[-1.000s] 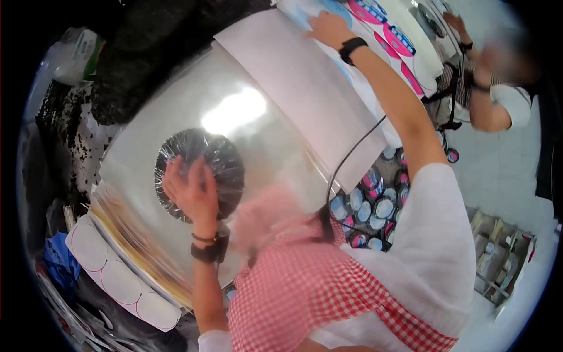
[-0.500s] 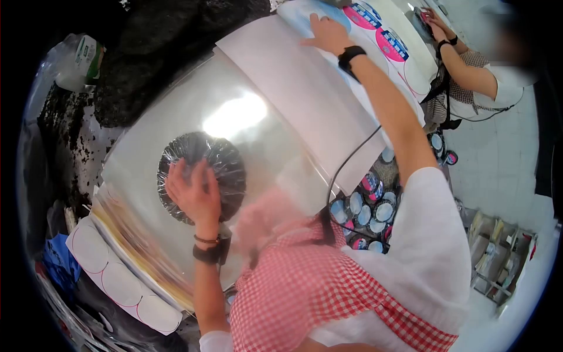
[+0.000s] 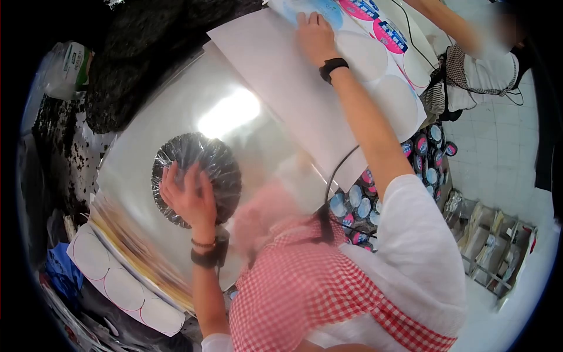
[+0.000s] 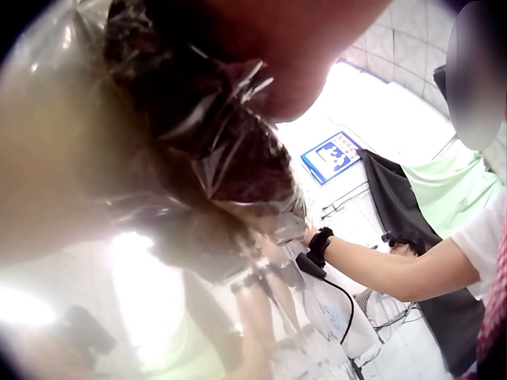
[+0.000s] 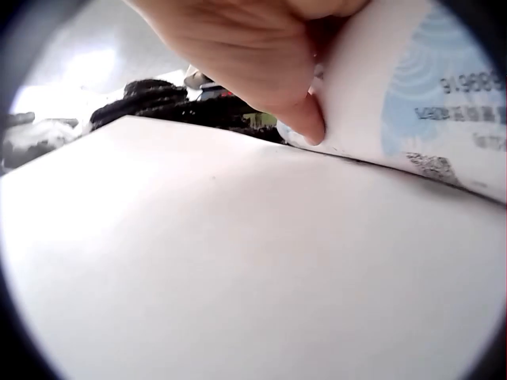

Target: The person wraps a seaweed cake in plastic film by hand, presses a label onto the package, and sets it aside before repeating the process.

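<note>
My left hand rests with spread fingers on a thick dark disc wrapped in crinkled clear plastic. Beneath the disc lies a glossy clear sheet, which mirrors it in the left wrist view. Farther off, my right hand pinches the edge of a white sheet with blue print. In the right wrist view, the thumb is at this edge, and the printed sheet curves upward beside it. A plain white sheet lies under the right hand, overlapping the clear sheet.
Round-label sheets lie at the far right, close to another person's arm. Several small round packs sit below the table edge. White sheets with red circle outlines hang at the near left. A black cable crosses the sheet corner.
My right hand has shifted left and slightly nearer, its fingers more bent at the sheet edge. More blank round areas show beside it. The left hand and disc stay nearly in place.
</note>
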### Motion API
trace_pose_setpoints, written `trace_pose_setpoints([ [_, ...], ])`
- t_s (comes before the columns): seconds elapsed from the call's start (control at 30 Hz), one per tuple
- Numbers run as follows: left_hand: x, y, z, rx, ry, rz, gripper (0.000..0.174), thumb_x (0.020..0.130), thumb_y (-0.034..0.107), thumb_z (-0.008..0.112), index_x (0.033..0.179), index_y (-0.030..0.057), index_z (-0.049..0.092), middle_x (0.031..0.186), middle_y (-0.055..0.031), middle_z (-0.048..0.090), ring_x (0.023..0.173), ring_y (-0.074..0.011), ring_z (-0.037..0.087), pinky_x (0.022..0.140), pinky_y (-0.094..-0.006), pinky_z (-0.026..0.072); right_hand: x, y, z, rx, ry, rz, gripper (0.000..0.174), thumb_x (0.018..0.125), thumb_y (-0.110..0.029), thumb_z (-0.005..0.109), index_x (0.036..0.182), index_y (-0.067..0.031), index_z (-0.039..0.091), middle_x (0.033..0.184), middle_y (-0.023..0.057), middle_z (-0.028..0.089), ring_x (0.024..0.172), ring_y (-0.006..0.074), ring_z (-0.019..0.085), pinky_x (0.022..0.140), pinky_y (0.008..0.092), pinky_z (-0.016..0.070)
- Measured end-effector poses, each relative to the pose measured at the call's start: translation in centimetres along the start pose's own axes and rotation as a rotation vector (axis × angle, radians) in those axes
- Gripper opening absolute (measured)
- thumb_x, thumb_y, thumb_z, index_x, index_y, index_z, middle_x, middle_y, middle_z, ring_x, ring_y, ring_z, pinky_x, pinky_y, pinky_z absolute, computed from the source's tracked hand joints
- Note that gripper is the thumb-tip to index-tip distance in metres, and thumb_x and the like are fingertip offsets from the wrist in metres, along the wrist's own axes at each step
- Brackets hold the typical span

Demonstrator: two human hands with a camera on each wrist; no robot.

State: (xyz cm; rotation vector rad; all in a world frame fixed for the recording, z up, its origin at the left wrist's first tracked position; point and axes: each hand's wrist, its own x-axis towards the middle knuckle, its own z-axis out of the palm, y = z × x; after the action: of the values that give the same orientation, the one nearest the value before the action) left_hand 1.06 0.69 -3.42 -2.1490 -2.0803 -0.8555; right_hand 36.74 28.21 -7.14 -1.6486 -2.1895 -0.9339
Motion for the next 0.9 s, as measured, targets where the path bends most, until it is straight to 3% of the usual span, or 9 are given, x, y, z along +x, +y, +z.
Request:
trace_pose_setpoints([
  [0.17, -0.1, -0.2, 0.3, -0.022, 0.009, -0.006, 0.021, 0.085, 0.02, 0.068, 0.106, 0.0178, 0.07, 0.127, -0.011, 0.054, 0.125, -0.0335, 0.047, 0.109, -0.0497, 0.0297, 0.7, 0.6, -0.6, -0.245, -0.092, -0.167, 0.015, 0.083, -0.012, 0.057, 0.096, -0.0048, 0.057, 0.1, 0.0256, 0.066, 0.08, 0.0324, 0.064, 0.069, 0.0402, 0.0528],
  [0.27, 0.0, -0.2, 0.2, -0.009, -0.003, -0.017, 0.02, 0.086, 0.021, 0.067, 0.106, 0.0182, 0.07, 0.127, -0.0105, 0.054, 0.125, -0.033, 0.047, 0.109, -0.05, 0.0296, 4.3, 2.6, -3.5, 0.203, -0.562, -0.091, 0.017, 0.089, -0.018, 0.051, 0.099, -0.0065, 0.057, 0.097, 0.0254, 0.067, 0.084, 0.0376, 0.067, 0.071, 0.0467, 0.0522],
  [0.5, -0.2, -0.5, 0.4, 0.052, -0.013, 0.019, 0.027, 0.088, 0.023, 0.065, 0.114, 0.0174, 0.066, 0.126, -0.0095, 0.056, 0.125, -0.0321, 0.047, 0.109, -0.0498, 0.0294, 3.6, 6.0, -1.4, 0.505, -0.446, 0.302, 0.032, 0.084, -0.036, 0.061, 0.096, -0.0068, 0.062, 0.102, 0.0148, 0.067, 0.103, 0.0325, 0.062, 0.086, 0.0456, 0.0479],
  [0.57, -0.1, -0.3, 0.5, 0.032, -0.007, -0.017, 0.036, 0.091, 0.023, 0.062, 0.124, 0.01, 0.059, 0.125, -0.0122, 0.056, 0.124, -0.0328, 0.047, 0.109, -0.0483, 0.0286, 5.6, 12.5, 5.8, 0.668, -0.084, 0.483, 0.023, 0.079, -0.027, 0.067, 0.089, -0.0063, 0.065, 0.082, 0.0157, 0.067, 0.073, 0.0348, 0.065, 0.068, 0.0438, 0.0516],
  [0.6, -0.2, -0.4, 0.5, 0.026, -0.01, -0.041, 0.041, 0.092, 0.023, 0.061, 0.129, 0.0064, 0.055, 0.124, -0.0136, 0.056, 0.124, -0.0332, 0.047, 0.109, -0.0476, 0.0281, 6.9, 18.5, 6.5, 0.257, -0.154, 0.097, 0.022, 0.084, -0.024, 0.066, 0.088, -0.0025, 0.068, 0.076, 0.0138, 0.068, 0.062, 0.0306, 0.064, 0.058, 0.0429, 0.0509],
  [0.63, -0.3, -0.5, 0.7, 0.037, 0.016, -0.029, 0.054, 0.091, 0.024, 0.062, 0.135, -0.0022, 0.044, 0.123, -0.0152, 0.058, 0.12, -0.0344, 0.049, 0.108, -0.0483, 0.0294, 7.3, 21.4, 4.3, 0.165, -0.228, 0.162, 0.022, 0.085, -0.023, 0.065, 0.092, -0.0022, 0.066, 0.08, 0.014, 0.067, 0.065, 0.0304, 0.063, 0.06, 0.0425, 0.0503],
  [0.7, -0.2, -0.3, 0.9, -0.042, 0.051, -0.037, 0.057, 0.089, 0.024, 0.064, 0.135, -0.0037, 0.043, 0.124, -0.0161, 0.058, 0.118, -0.0352, 0.05, 0.106, -0.0483, 0.0313, 5.1, 24.9, -1.6, 0.1, -0.264, 0.316, 0.024, 0.087, -0.021, 0.062, 0.101, -0.0018, 0.063, 0.087, 0.0143, 0.066, 0.071, 0.03, 0.062, 0.066, 0.0417, 0.0491],
  [0.8, -0.3, -0.3, 0.6, -0.035, 0.077, -0.058, 0.06, 0.087, 0.024, 0.066, 0.134, -0.005, 0.043, 0.125, -0.0178, 0.057, 0.113, -0.0369, 0.052, 0.103, -0.0487, 0.0346, -0.1, 20.9, -11.2, 0.233, -0.154, 0.256, 0.03, 0.09, -0.018, 0.058, 0.115, -0.0011, 0.058, 0.097, 0.0148, 0.064, 0.081, 0.0293, 0.06, 0.074, 0.0404, 0.0473],
  [0.9, -0.1, -0.6, 1.0, -0.01, 0.094, -0.073, 0.059, 0.088, 0.028, 0.065, 0.133, -0.0048, 0.046, 0.13, -0.0194, 0.054, 0.12, -0.0369, 0.049, 0.106, -0.0482, 0.0329, -4.5, 6.8, -18.3, 0.678, -0.107, 0.08, 0.037, 0.094, -0.015, 0.054, 0.128, -0.0003, 0.052, 0.108, 0.0153, 0.062, 0.091, 0.0287, 0.058, 0.082, 0.0392, 0.0455],
])
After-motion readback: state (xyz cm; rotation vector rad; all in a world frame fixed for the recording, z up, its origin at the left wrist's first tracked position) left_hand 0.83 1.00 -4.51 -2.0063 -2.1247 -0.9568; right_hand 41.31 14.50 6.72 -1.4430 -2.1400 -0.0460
